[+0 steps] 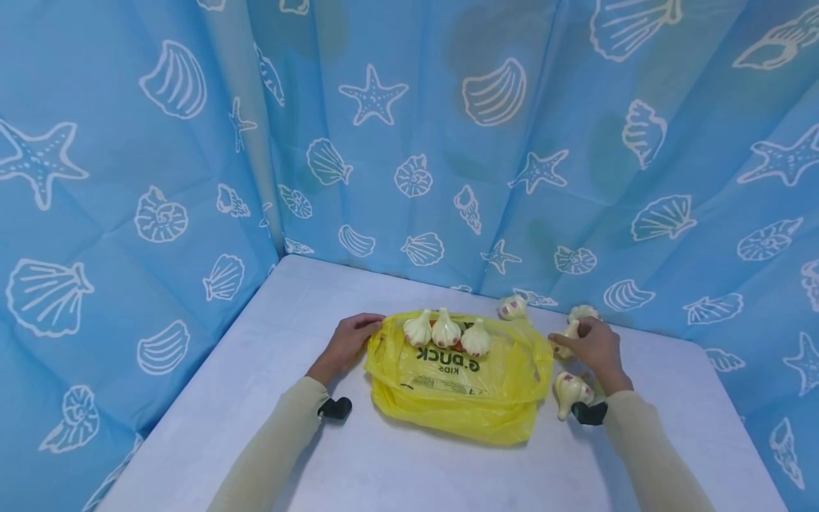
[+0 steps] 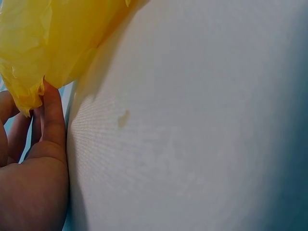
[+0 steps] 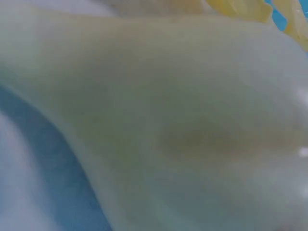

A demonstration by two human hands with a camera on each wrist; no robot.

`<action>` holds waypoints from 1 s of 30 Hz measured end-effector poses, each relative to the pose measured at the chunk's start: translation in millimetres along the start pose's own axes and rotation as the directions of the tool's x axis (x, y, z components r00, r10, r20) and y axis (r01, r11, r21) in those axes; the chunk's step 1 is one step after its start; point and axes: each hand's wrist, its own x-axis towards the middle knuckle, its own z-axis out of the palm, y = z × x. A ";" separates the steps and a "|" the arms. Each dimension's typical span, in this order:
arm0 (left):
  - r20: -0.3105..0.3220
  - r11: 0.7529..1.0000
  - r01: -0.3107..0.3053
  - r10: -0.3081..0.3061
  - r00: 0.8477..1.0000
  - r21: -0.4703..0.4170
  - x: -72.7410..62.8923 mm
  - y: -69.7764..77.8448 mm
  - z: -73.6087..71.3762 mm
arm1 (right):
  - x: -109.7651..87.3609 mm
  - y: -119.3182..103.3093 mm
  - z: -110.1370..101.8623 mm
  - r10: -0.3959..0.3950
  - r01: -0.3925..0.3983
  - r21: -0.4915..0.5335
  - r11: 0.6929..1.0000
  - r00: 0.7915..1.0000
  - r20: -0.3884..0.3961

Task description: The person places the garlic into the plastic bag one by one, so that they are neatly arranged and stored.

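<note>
A yellow plastic bag [image 1: 448, 416] with dark "G.DUCK KIDS" lettering, reversed in this view, lies on the table. Three garlic bulbs [image 1: 444, 328] sit in a row at its far part. At the bag's left corner my left hand [image 1: 350, 343] pinches the edge; the left wrist view shows the bunched plastic [image 2: 36, 91] between thumb and fingers. To the right of the bag, my right hand [image 1: 596, 352] grips a garlic bulb [image 1: 566, 341] from above, partly covering it. A pale bulb [image 3: 183, 110], blurred and very near, fills most of the right wrist view.
One garlic bulb [image 1: 572, 390] lies just below my right hand, another [image 1: 584, 313] behind it. A further bulb [image 1: 513, 307] rests beyond the bag. The white table [image 1: 307, 284] meets a blue shell-print curtain [image 1: 384, 199] at its back and left.
</note>
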 end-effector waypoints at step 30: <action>0.000 1.000 0.018 -0.018 1.000 0.008 1.5 2.3 1.4 | -4.8 7.8 -16.0 -0.046 0.037 0.049 0.998 0.978 0.204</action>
